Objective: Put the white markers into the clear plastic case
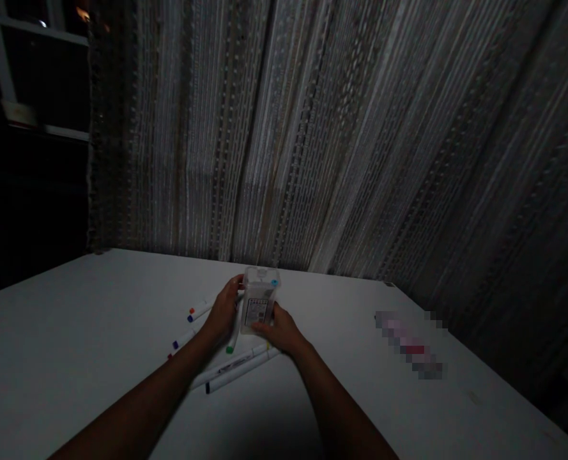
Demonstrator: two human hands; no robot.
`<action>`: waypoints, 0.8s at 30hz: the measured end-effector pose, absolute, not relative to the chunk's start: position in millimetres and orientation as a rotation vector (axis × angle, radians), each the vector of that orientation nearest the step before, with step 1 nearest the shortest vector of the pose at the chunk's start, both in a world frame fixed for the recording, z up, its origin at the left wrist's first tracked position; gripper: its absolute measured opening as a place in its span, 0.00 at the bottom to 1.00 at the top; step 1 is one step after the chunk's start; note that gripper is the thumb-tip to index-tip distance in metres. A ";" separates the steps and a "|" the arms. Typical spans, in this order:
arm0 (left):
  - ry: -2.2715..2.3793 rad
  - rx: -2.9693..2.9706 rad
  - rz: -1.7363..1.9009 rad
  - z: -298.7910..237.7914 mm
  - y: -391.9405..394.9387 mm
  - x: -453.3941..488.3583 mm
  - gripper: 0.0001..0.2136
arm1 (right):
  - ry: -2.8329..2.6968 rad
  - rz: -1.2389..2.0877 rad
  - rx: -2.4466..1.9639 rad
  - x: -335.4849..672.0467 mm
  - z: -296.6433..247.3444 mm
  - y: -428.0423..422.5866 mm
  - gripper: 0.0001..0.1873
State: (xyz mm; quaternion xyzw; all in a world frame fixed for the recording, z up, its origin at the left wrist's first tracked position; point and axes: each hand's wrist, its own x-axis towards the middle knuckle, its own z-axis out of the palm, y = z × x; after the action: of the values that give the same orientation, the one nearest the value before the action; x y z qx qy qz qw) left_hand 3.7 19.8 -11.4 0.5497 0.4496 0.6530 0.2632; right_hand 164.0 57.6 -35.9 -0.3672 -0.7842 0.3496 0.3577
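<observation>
A clear plastic marker case [259,303] with a printed label stands upright on the white table [73,345]. My left hand [223,315] wraps its left side and my right hand [280,329] grips its lower right side. Several white markers lie around my hands: one with a red and blue cap end [198,312], one with a blue end [183,339], one with a green tip [231,345], and two long ones [238,370] under my wrists.
A striped grey curtain [341,140] hangs right behind the table's far edge. A dark window frame [20,108] is at the upper left. A blurred pinkish object [411,345] lies on the table's right part.
</observation>
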 end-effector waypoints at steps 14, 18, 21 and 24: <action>1.275 1.810 1.564 -10.2 2.4 2.2 0.25 | -2.029 0.905 -0.939 164.6 -37.8 53.7 0.27; 1.278 1.811 1.488 -9.7 1.1 1.3 0.24 | -1.983 0.930 -0.967 164.6 -38.7 53.5 0.27; 1.241 1.770 1.427 -13.2 2.1 0.5 0.25 | -1.957 0.952 -0.969 165.1 -38.4 53.1 0.27; 1.238 1.697 1.402 -19.2 3.7 1.3 0.27 | -1.971 0.960 -0.977 166.1 -36.8 51.7 0.28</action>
State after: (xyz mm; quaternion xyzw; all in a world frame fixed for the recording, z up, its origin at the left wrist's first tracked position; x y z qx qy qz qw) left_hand 1.3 3.7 -19.2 0.6404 0.4672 0.5290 0.3030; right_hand 166.1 51.7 -36.8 -0.3794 -0.7654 0.3729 0.3622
